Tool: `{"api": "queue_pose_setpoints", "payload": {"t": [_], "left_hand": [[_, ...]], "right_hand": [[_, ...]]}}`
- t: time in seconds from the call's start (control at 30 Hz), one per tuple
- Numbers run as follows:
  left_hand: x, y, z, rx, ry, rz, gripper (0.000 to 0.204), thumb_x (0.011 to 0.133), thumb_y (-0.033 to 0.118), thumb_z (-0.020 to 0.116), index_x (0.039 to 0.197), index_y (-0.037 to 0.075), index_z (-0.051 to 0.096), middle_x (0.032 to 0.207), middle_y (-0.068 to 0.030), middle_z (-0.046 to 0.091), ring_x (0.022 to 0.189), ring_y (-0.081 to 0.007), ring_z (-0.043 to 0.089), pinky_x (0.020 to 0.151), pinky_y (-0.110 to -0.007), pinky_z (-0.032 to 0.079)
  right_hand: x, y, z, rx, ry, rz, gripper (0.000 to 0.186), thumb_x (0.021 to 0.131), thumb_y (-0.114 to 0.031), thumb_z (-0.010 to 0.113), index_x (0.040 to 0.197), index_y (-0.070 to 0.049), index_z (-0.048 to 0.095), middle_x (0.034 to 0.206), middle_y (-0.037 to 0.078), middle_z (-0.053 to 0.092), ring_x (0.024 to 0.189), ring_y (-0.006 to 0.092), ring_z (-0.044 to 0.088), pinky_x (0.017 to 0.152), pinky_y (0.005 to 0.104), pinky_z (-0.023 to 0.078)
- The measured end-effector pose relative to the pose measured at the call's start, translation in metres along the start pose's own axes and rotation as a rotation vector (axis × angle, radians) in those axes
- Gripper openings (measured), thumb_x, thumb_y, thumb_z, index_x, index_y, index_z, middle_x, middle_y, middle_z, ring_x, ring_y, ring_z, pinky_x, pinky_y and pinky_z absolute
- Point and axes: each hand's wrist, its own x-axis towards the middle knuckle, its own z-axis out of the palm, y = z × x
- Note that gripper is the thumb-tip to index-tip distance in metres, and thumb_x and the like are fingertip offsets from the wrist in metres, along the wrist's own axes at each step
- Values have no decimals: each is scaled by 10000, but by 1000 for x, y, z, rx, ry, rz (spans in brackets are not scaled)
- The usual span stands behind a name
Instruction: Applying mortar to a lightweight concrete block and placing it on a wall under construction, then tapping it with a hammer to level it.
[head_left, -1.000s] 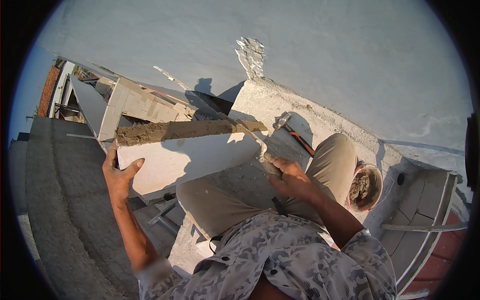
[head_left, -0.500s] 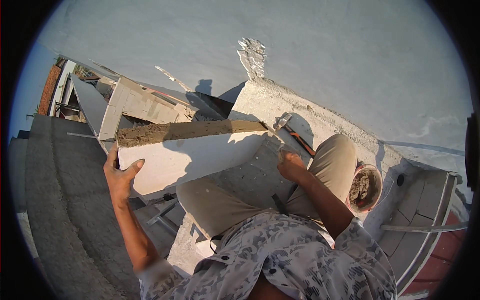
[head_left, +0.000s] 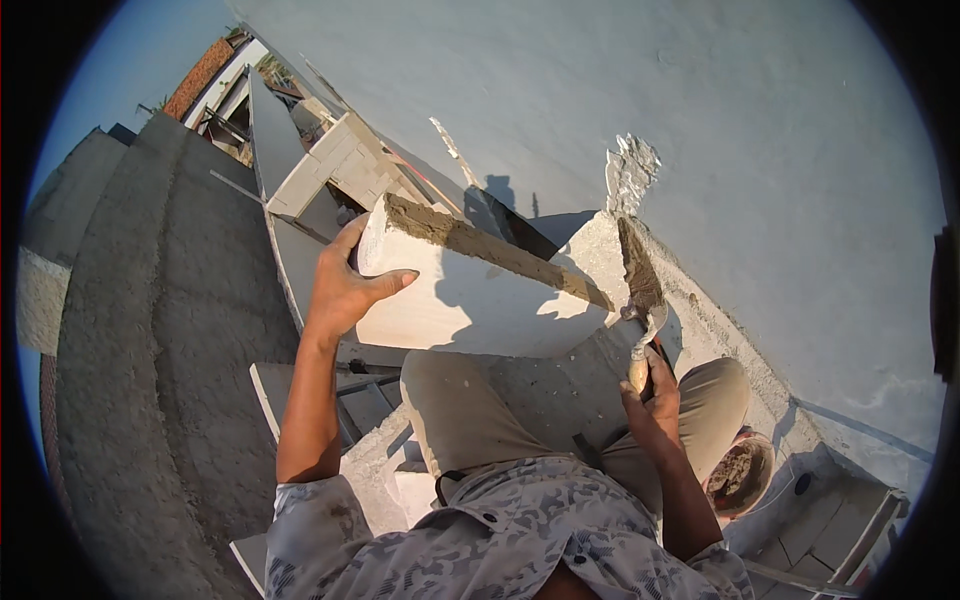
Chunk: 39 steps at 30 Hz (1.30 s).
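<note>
On my feed a white block (head_left: 490, 300) fills the centre, sloping down rightward, mortar strip (head_left: 490, 245) along its top edge; left hand (head_left: 348, 282) at its left end, fingers gripping it, thumb on the near face; right hand (head_left: 655, 408), right of centre, fingers closed round a trowel (head_left: 647, 292), blade mortar-coated; I judge the step as mortaring that edge; next calls for a steady block, blade angled to the strip.

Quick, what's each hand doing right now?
Left hand: holding the block at one end, thumb across its face.
Right hand: closed around the handle of the trowel.
</note>
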Motion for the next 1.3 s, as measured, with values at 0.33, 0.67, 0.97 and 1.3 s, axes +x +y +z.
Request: {"api": "queue_pose_setpoints", "payload": {"t": [0.33,0.67,0.97,1.3], "left_hand": [[1,27,-12,249,-211,87,1045,582,198,922,1496,-36,475,1446,-269,568,1372,-372,532,1165,-398,380],[6,55,23,267,-179,35,1006,589,215,872,1469,-86,488,1276,-283,673,1174,-358,680,1052,-398,506],[48,90,69,232,-217,122,896,726,237,801,1459,-145,455,1245,-291,669,1159,-336,664,1029,-350,497],[85,109,97,420,-284,148,1042,684,369,792,1487,-162,393,1331,-323,609,1200,-353,646,1008,-358,516]], "right_hand": [[53,-71,17,290,-102,-119,294,942,-62,740,1187,36,611,913,-4,568,811,67,484,695,223,429],[63,-59,-41,288,112,58,268,976,-147,727,1173,-20,597,757,-17,585,558,53,516,494,233,438],[35,-102,-42,510,235,-21,342,955,-107,737,1225,-10,551,802,30,601,577,101,562,491,268,491],[12,-149,-97,618,373,-275,366,1006,-212,647,1277,-9,506,810,81,557,590,146,556,496,287,482]]}}
